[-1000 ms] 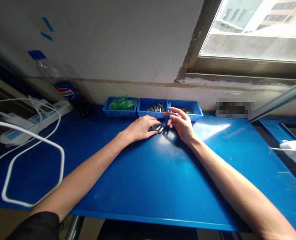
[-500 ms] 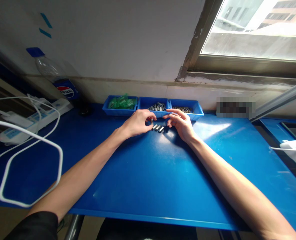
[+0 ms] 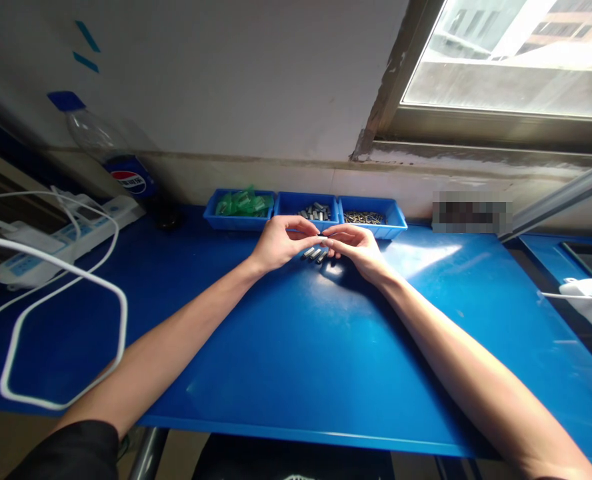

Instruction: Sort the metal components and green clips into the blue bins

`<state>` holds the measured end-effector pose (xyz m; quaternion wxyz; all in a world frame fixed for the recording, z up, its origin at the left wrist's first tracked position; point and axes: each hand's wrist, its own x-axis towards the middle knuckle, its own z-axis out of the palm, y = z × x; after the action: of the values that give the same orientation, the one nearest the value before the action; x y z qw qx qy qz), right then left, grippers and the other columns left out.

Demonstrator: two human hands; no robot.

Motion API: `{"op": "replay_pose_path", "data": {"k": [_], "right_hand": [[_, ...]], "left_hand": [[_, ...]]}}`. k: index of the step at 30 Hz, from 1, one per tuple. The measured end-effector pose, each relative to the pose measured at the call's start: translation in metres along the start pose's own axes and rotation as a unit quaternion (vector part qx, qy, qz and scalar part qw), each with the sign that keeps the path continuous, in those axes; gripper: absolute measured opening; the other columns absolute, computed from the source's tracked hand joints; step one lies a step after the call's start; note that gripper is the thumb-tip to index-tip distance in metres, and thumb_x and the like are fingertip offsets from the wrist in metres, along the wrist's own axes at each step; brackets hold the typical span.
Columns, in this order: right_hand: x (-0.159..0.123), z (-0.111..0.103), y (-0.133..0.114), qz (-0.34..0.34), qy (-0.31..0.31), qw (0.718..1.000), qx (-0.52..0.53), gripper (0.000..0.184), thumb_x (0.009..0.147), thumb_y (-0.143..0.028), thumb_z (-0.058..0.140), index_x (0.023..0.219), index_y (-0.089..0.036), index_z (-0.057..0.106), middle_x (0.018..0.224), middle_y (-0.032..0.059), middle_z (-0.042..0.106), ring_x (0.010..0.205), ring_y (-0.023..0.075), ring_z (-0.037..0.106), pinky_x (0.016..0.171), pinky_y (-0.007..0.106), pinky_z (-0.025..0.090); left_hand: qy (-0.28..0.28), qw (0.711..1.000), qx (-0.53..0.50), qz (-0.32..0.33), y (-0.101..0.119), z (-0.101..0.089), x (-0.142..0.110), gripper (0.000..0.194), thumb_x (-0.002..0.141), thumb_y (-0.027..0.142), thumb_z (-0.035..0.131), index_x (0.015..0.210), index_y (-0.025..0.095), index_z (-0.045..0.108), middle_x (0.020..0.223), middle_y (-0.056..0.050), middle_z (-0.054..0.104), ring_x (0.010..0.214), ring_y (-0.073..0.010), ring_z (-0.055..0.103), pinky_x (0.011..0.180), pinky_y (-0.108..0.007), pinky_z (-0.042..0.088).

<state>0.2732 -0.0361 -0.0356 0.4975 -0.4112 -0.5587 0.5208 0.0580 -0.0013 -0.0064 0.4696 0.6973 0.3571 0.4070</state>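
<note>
My left hand (image 3: 280,244) is closed in a pinch on a small metal cylinder (image 3: 322,237), mostly covered by fingertips. Against it, my right hand (image 3: 360,248) has its thumb and index finger closed on the same piece. The two hands meet just above the blue table, tip to tip. Below them lie a few short silver cylinders (image 3: 315,255) with dark ends, side by side on the tabletop.
Behind the hands stand three blue bins: one with green plastic packets (image 3: 243,201), one with metal cylinders (image 3: 317,212), one with thin metal pins (image 3: 365,218). At left are a cola bottle (image 3: 129,179), a power strip (image 3: 66,243) and a looping white cable (image 3: 66,272).
My left hand has picked up a metal cylinder from beside the others and carried it right. My right hand, earlier with fingers apart, has closed on it.
</note>
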Motion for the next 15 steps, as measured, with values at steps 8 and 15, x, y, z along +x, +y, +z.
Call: {"op": "replay_pose_path", "data": {"k": [8, 15], "right_hand": [[0.002, 0.001, 0.002, -0.001, 0.040, 0.999, -0.014, 0.034, 0.073, -0.046, 0.092, 0.096, -0.023, 0.081, 0.078, 0.0009, 0.076, 0.063, 0.0153, 0.063, 0.063, 0.031, 0.053], [0.004, 0.000, 0.005, -0.027, 0.082, 0.996, 0.021, 0.060, 0.078, -0.049, 0.087, 0.133, -0.029, 0.069, 0.135, 0.0089, 0.074, 0.086, 0.0210, 0.074, 0.057, 0.029, 0.051]], "left_hand": [[-0.026, 0.995, 0.097, 0.017, -0.003, -0.004, 0.000, 0.038, 0.081, 0.052, 0.082, 0.086, 0.015, 0.079, 0.084, -0.008, 0.081, 0.078, -0.0217, 0.077, 0.073, -0.028, 0.060], [-0.144, 0.943, 0.276, 0.113, -0.001, -0.016, 0.000, 0.026, 0.090, 0.027, 0.070, 0.112, 0.020, 0.083, 0.113, -0.007, 0.082, 0.101, -0.0239, 0.078, 0.092, -0.031, 0.058]]}}
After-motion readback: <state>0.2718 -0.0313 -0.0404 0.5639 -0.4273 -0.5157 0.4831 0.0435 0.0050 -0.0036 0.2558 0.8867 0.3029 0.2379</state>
